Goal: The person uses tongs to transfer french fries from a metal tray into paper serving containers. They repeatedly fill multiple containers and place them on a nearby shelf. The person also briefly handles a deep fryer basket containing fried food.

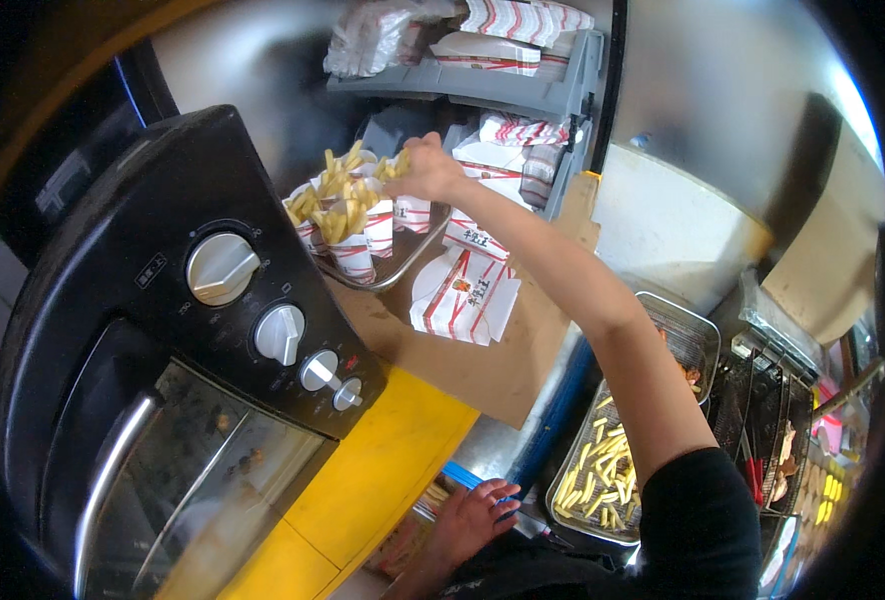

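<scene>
My right hand (pixel 426 171) reaches over the far right of a metal tray (pixel 384 283). It is at the top of a paper carton of French fries (pixel 412 214), among the fries; its fingertips are partly hidden, and I cannot tell whether it grips the carton. Several more filled cartons (pixel 352 259) stand upright close together in the tray, fries (pixel 343 219) sticking out above their rims. Low in the view, my left hand (pixel 476 517) is held in front of my body with its fingers apart and nothing in it. Flat printed paper cartons (pixel 466 296) lie on cardboard (pixel 517 390) right of the tray.
A black oven (pixel 150 225) with silver knobs fills the left, beside a yellow surface (pixel 382 442). Grey stacked bins (pixel 517 94) hold paper packaging at the back. On the right are a wire-mesh tray of fries (pixel 600 480), another basket (pixel 686 337) and dark fryer racks (pixel 757 420).
</scene>
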Demonstrator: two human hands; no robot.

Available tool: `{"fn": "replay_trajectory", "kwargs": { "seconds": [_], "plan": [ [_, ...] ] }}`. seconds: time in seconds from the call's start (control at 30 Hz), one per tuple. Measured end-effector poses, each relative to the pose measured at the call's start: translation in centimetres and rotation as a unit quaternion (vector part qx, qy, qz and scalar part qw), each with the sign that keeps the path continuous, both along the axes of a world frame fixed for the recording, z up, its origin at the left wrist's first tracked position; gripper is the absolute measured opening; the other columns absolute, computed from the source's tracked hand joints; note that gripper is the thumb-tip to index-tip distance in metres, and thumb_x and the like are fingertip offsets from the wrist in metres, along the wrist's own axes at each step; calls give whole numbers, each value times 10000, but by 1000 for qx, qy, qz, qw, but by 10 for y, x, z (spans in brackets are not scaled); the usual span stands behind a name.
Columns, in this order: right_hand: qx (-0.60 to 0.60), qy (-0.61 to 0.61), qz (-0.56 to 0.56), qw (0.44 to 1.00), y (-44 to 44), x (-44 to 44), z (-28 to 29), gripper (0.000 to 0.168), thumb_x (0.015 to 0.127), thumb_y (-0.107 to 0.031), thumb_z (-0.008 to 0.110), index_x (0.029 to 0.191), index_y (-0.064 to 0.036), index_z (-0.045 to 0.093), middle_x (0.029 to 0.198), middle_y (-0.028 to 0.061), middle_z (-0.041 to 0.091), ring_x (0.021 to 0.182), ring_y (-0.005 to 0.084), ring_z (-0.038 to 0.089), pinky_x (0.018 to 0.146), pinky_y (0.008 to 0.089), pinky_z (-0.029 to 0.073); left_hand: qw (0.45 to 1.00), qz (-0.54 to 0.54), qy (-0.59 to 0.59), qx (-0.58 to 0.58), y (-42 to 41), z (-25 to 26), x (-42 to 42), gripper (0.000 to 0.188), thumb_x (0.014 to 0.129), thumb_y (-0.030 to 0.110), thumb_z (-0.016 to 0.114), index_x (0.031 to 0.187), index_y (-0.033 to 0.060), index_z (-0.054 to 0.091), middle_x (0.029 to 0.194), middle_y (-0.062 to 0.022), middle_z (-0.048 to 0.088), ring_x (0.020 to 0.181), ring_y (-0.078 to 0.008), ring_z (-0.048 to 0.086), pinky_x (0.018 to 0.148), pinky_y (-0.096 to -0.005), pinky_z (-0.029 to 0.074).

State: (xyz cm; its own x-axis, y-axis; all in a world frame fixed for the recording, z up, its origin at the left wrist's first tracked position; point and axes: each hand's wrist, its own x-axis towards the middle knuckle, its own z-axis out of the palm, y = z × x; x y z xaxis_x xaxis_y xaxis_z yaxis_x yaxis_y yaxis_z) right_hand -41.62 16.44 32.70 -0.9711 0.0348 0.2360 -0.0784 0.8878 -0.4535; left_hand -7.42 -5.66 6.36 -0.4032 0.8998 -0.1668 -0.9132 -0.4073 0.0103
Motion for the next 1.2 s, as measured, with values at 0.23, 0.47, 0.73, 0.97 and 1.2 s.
{"fn": "replay_trajectory", "kwargs": {
  "seconds": [0.23, 0.47, 0.73, 0.97, 1.2],
  "plan": [
    [42, 100, 170, 979, 41, -25, -38, 1019, 683, -557, 733, 1351, 81, 302, 1234, 268, 395, 1193, 383, 418, 1008, 389, 375, 999, -30, 10, 4, 17, -10, 1, 585, 931, 505, 408, 1290, 46, 458, 1343, -167, 444, 1185, -270, 469, 1016, -426, 378],
    [104, 34, 141, 984, 36, -15, -20, 1187, 672, -589, 733, 1408, 106, 113, 1347, 338, 296, 1288, 430, 305, 1068, 436, 299, 997, -41, 34, -57, 30, -9, 1, 582, 905, 529, 439, 1258, 67, 483, 1308, -156, 460, 1157, -273, 464, 998, -444, 360],
    [172, 144, 114, 968, 83, 112, -11, 822, 768, -345, 694, 1354, 68, 291, 1290, 252, 411, 1183, 381, 446, 990, 403, 398, 977, -42, 103, -184, 30, 24, 11, 563, 853, 552, 505, 1163, 83, 503, 1162, -123, 485, 1017, -237, 463, 900, -406, 388],
    [216, -68, -132, 965, 165, 432, -10, 312, 879, -377, 607, 1040, -110, 623, 619, 80, 611, 578, 207, 624, 571, 355, 486, 966, -206, 113, -107, 73, -13, 49, 471, 924, 504, 385, 1173, 125, 513, 1150, -107, 548, 1023, -208, 495, 900, -392, 389],
    [85, -18, -603, 793, 149, 757, 18, 272, 941, -207, 544, 1049, 32, 616, 835, 71, 655, 745, 104, 565, 690, 259, 457, 891, -423, 151, -70, 118, -11, 124, 365, 964, 341, 402, 1186, 71, 506, 1146, -115, 574, 1030, -201, 557, 899, -369, 464]
  ]
}}
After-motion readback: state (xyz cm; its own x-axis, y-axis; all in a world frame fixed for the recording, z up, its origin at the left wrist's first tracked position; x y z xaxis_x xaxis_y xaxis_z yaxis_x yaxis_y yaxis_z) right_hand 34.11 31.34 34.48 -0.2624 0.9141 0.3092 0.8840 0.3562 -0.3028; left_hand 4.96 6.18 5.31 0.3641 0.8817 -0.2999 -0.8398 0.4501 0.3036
